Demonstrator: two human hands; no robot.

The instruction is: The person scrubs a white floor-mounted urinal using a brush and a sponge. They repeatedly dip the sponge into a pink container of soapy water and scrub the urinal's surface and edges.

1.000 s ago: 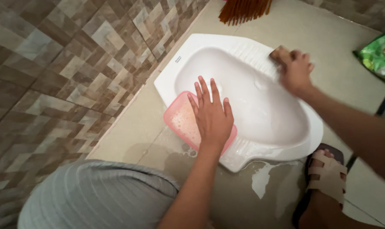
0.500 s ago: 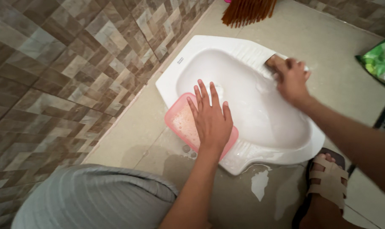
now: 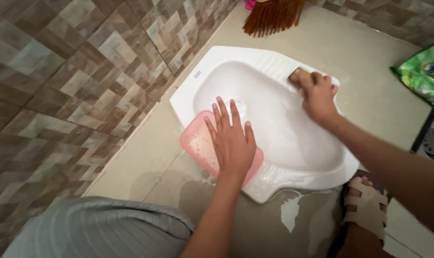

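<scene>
The right hand point(image 3: 318, 97) is closed around a brown scrubbing pad point(image 3: 297, 74), pressing it on the ribbed right footrest of the white squat toilet pan point(image 3: 274, 157), at the pan's far right rim. The left hand point(image 3: 232, 142) lies flat, fingers spread and gripping nothing, on a pink plastic container point(image 3: 196, 141) holding foamy liquid, which sits on the pan's near left rim. To scrub this well, it seems best to keep the pad flat against the ribs and work along the grooves with short firm strokes, while the left hand bears down only lightly so that the pink container does not tip or slide into the bowl. The wet bowl looks slippery, so steady weight matters. Beyond the pan's far end lie the orange-brown bristles of a broom point(image 3: 273, 15), close enough to catch a long stroke. A green packet point(image 3: 422, 72) lies well to the right of the pan. A sandalled foot point(image 3: 366, 208) stands just beside the pan's near right corner, next to a water puddle point(image 3: 291, 210) on the floor.
</scene>
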